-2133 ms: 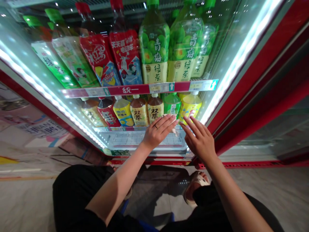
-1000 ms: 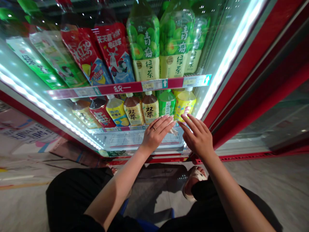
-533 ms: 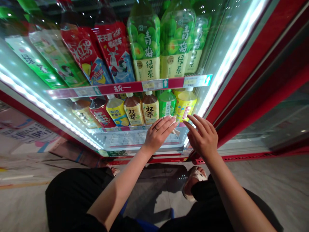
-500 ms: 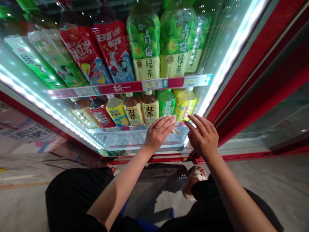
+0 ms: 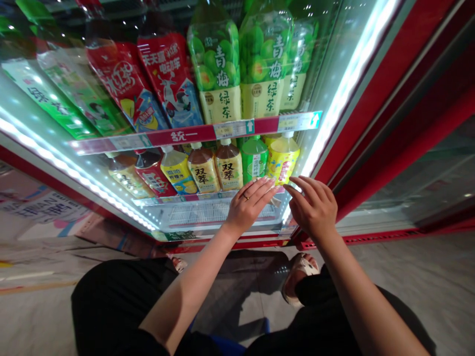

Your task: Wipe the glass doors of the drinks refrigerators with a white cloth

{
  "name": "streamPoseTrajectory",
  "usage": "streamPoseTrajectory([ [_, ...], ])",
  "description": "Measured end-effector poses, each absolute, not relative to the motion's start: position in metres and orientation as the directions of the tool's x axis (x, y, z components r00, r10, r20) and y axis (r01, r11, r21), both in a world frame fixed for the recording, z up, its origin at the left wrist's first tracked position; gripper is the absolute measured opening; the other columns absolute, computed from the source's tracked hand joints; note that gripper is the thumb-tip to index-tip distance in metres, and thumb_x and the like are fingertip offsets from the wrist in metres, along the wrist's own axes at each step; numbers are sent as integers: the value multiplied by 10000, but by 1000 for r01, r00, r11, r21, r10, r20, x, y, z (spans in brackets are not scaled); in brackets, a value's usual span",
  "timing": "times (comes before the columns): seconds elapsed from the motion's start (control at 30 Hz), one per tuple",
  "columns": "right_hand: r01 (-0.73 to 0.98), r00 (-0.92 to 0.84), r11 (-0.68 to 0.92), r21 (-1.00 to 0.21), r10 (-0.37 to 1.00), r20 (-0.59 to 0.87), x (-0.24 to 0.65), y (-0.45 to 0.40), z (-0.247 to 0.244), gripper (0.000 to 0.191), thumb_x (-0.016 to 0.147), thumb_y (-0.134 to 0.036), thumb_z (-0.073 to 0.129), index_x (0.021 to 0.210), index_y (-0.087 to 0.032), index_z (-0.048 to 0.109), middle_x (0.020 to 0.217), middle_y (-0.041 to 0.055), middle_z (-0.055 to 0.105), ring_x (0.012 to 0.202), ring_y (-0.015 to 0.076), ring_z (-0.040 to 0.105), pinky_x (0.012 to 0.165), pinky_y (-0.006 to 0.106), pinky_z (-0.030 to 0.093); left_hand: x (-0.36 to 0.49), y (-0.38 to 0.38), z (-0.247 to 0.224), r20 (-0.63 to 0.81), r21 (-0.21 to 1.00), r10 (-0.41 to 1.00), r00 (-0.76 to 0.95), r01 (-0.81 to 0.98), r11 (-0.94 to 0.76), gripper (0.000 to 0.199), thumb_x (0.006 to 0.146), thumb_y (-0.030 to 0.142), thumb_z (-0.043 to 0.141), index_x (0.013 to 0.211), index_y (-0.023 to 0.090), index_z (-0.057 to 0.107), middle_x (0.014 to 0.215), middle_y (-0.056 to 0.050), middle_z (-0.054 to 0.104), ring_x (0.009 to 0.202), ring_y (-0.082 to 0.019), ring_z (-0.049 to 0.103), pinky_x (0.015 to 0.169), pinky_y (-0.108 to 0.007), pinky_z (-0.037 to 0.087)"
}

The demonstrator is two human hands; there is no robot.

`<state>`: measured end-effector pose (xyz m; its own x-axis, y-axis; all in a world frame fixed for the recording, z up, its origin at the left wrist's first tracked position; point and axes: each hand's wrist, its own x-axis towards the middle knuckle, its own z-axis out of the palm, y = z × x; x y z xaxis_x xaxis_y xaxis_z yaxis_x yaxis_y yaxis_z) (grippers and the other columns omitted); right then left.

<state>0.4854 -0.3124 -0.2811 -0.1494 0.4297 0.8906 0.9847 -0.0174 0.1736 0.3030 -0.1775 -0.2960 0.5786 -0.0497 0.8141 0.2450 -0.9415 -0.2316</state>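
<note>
My left hand point(image 5: 248, 203), with a ring on one finger, is stretched out in front of the lower shelf, nearest to the green bottle point(image 5: 255, 157). Its fingers point right, and a small pale piece point(image 5: 275, 201) shows just below the fingertips; whether the hand touches it I cannot tell. My right hand point(image 5: 312, 203) is raised beside it with fingers apart and slightly bent, below and right of the yellow bottle point(image 5: 285, 158). A narrow gap separates the two hands. No bottle is in either hand.
A lit drinks cooler with a red frame point(image 5: 356, 99) fills the view ahead. Large bottles stand above the upper shelf strip point(image 5: 193, 134), smaller ones below. A wire rack point(image 5: 200, 212) lies at the bottom. My legs and sandalled feet are on the grey floor point(image 5: 393, 267).
My left hand has shifted slightly right, closer to my right hand. The cooler and bottles appear slightly further left. My right hand has hardly moved.
</note>
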Motion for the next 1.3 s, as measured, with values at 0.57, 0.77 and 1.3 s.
streamPoseTrajectory([
  [0.57,980,-162,-52,194,367,916,484,-314,-275,440,929,-82,652,1327,-254,722,1275,85,813,1179,270,750,1009,422,557,312,-177,-291,770,-299,-74,634,256,-919,532,1058,80,532,1572,211,569,1571,-41,656,1584,-166,472,1334,-371,432],
  [0.77,985,-105,-91,146,352,930,486,-313,-276,429,931,-91,644,1313,-270,724,1268,75,811,1167,272,754,988,426,560,323,-178,-291,779,-303,-77,623,266,-915,532,1077,97,498,1593,215,545,1584,-34,643,1587,-171,470,1343,-375,422],
  [1.3,977,-74,-168,133,317,945,487,-313,-274,359,936,-80,628,1255,-221,716,1185,93,824,1104,280,769,939,412,556,333,-182,-300,762,-309,-81,642,251,-917,489,1080,136,539,1557,234,578,1595,-41,633,1574,-182,490,1351,-409,413],
])
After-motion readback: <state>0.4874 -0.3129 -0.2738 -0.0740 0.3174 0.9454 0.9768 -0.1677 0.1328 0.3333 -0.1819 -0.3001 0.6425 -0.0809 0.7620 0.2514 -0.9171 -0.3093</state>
